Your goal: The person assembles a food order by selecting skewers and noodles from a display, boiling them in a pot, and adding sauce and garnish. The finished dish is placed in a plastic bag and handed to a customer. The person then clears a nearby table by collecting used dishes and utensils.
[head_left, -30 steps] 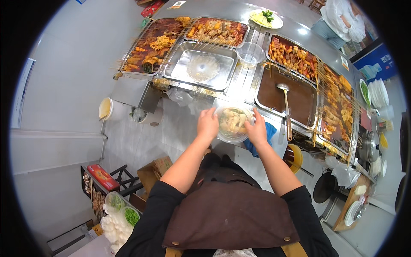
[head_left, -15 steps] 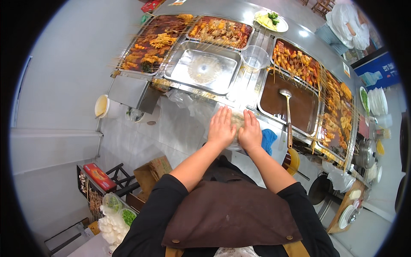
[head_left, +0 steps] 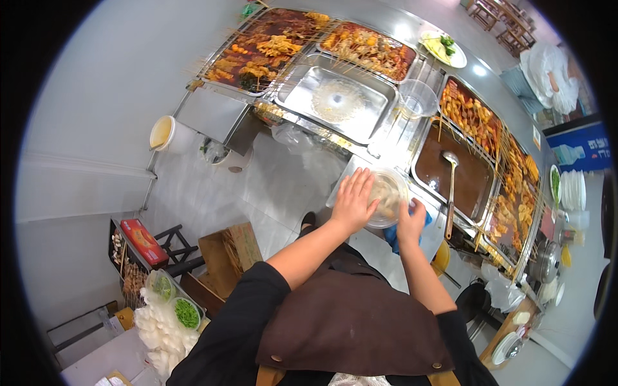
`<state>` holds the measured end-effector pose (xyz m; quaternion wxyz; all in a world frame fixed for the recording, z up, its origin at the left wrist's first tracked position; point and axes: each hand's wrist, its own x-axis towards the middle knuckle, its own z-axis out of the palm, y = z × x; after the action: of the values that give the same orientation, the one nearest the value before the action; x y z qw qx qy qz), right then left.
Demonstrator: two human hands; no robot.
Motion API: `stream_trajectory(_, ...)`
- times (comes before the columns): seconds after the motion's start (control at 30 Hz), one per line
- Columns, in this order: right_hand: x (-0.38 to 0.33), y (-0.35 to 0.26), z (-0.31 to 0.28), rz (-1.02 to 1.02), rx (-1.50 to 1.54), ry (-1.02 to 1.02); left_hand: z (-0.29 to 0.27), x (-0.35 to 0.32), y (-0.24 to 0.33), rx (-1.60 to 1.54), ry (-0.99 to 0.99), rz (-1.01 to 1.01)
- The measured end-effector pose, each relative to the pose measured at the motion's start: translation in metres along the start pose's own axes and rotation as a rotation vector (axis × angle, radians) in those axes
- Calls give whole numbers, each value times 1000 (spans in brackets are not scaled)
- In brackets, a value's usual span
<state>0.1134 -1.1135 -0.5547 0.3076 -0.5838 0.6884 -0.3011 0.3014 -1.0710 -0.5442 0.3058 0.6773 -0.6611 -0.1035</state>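
Observation:
A round, clear plastic tub (head_left: 390, 201) with pale, blurry contents sits at the front of the counter. My left hand (head_left: 353, 204) lies along the tub's left side, its fingers stretched out toward the far rim. On the opposite side, my right hand (head_left: 410, 223) has its fingers bent and its thumb against the tub's edge. Beneath that hand, a blue cloth (head_left: 394, 240) partly shows. To the right stands a deep tray of brown sauce (head_left: 432, 168), with a wooden-handled ladle (head_left: 451, 186) lying in it.
A metal pan (head_left: 376, 132) stands behind the tub, and a clear container (head_left: 417, 98) beside it. Trays of skewered food (head_left: 370, 46) line the counter. A cardboard box (head_left: 235, 252) is on the floor at left. A person (head_left: 547, 77) stands at the far right.
The view has shifted, so the counter sits farther right. My hands were close together over the tub; now they have parted to its two sides, leaving its top visible.

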Motion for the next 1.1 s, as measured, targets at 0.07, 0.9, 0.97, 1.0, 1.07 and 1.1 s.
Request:
stream_trajectory(0.07,-22,13,-13,330,352,-223,-8,-15,-10,-65,102,-46)
stream_trajectory(0.9,-101,-101,68,445,447,-575,-50,-58,-286,-361,-773,-674)
stream_trajectory(0.97,-86,-123,101,261,359,-652,-86,-52,-243,-445,-663,-630)
stream_trajectory(1.0,-82,-134,116,165,257,-623,-103,-46,-220,-473,-613,-599)
stream_trajectory(1.07,-73,-156,142,271,382,-617,-131,-35,-180,-511,-422,-354)
stream_trajectory(1.1,-69,-166,153,368,494,-632,-138,-28,-162,-597,-292,-234)
